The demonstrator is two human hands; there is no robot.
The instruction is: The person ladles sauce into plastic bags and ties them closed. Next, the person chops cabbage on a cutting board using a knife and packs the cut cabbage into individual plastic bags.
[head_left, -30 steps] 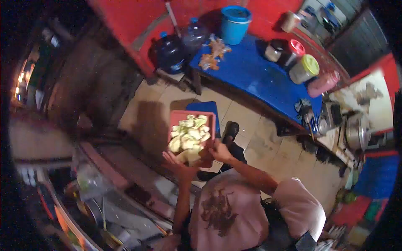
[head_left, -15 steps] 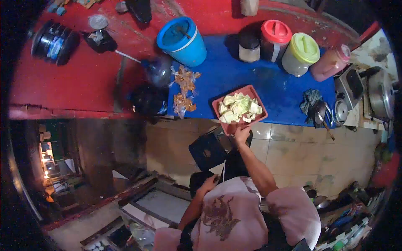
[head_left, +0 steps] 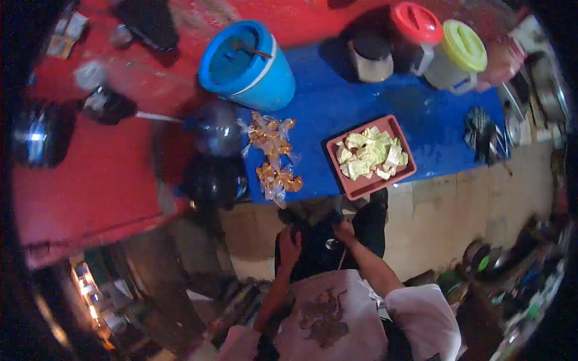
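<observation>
Both hands are low in front of my body, below the table's edge. My left hand [head_left: 291,242] lies against the dark clothing of my lap; its fingers are blurred. Close to the lap too is my right hand [head_left: 344,231], beside something dark that I cannot make out, and its fingers are partly hidden. Straight ahead, a reddish tray [head_left: 399,128] rests at the near edge of the blue tabletop [head_left: 319,78], touched by neither hand. Cut cabbage pieces [head_left: 371,151] are heaped in it.
Left of the tray lie tied plastic bags of orange-brown food [head_left: 272,138]. A blue bucket [head_left: 265,78] stands behind them. Lidded containers, red [head_left: 416,23] and yellow-green [head_left: 463,48], line the back right. A dark cloth [head_left: 477,129] and utensils lie at the right edge.
My right hand has let go of the tray and moved down to my lap. The tray now stands alone on the table. My view has shifted, and my left hand sits higher in it.
</observation>
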